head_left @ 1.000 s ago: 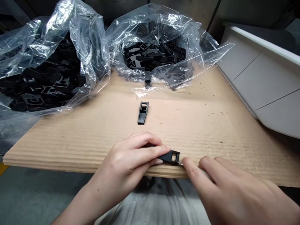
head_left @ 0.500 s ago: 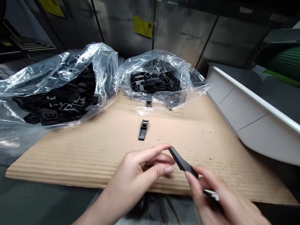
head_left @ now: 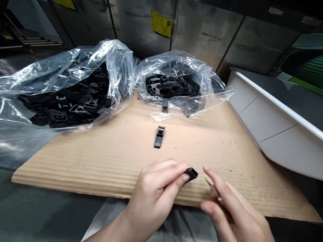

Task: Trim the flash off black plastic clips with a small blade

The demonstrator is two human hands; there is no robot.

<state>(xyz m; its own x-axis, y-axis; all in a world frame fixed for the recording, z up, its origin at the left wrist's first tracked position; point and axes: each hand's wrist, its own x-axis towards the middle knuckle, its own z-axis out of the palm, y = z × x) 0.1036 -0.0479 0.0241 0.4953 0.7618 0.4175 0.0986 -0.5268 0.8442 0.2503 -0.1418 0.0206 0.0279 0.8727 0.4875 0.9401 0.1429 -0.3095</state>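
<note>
My left hand (head_left: 158, 188) is closed around a black plastic part (head_left: 192, 173), its hollow rectangular end pointing out past the thumb and forefinger. Just right of it, my right hand (head_left: 232, 208) keeps a small knife (head_left: 213, 190) against the palm. Only its pointed metal blade shows, with the handle hidden by the fingers. Thumb and forefinger of that hand are spread apart and do not touch the black part. Ahead of my hands, a similar black plastic clip-like piece (head_left: 159, 137) lies on the cardboard sheet (head_left: 113, 158).
Two clear plastic bags stand open at the back, the left bag (head_left: 119, 64) and the middle bag (head_left: 212, 75), both full of black parts. Another black piece (head_left: 165, 105) lies at the middle bag's mouth. A white bin (head_left: 267, 117) borders the right side. Metal panels (head_left: 202, 33) rise behind.
The black part has passed from my right fingers into my left hand, and its hollow end now faces right. My right thumb and forefinger have opened, exposing the blade tip.
</note>
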